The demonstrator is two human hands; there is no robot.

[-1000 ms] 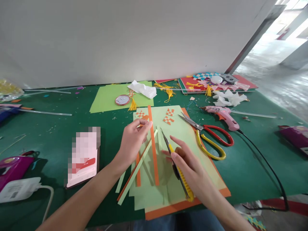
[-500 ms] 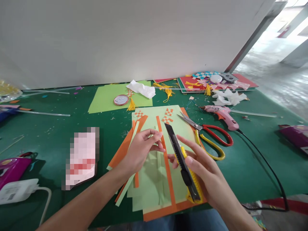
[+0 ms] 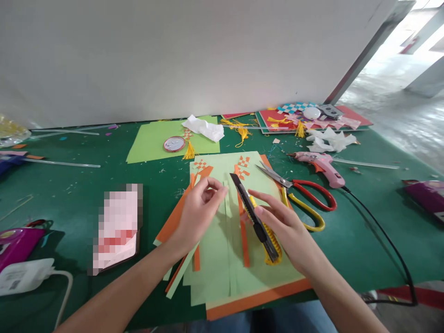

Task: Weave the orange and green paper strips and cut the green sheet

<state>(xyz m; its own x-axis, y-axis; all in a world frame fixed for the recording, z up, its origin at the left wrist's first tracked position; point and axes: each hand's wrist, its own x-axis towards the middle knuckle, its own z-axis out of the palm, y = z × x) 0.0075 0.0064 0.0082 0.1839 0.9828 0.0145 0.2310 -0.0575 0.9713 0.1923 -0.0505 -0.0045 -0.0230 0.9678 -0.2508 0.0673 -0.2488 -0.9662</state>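
Note:
My right hand grips a yellow and black utility knife, its dark blade pointing up and left above the paper. Behind the knife an orange paper strip runs lengthwise, near the right fingertips; whether they hold it I cannot tell. My left hand is closed, thumb and index finger pinched together; anything between them is hidden. Under both hands lie light green paper sheets, with a narrow green strip below the left fingertips. Small orange-and-white woven pieces sit at the sheet's far end.
Scissors with red and yellow handles lie to the right, beside a pink glue gun with a black cord. A phone rests at left. Farther back are a round tin lid, white tissue and yellow tassels.
The orange strip has shifted right and away from me, off the sheet's near edge. My left hand has drawn slightly left, and the knife in my right hand has moved a little left.

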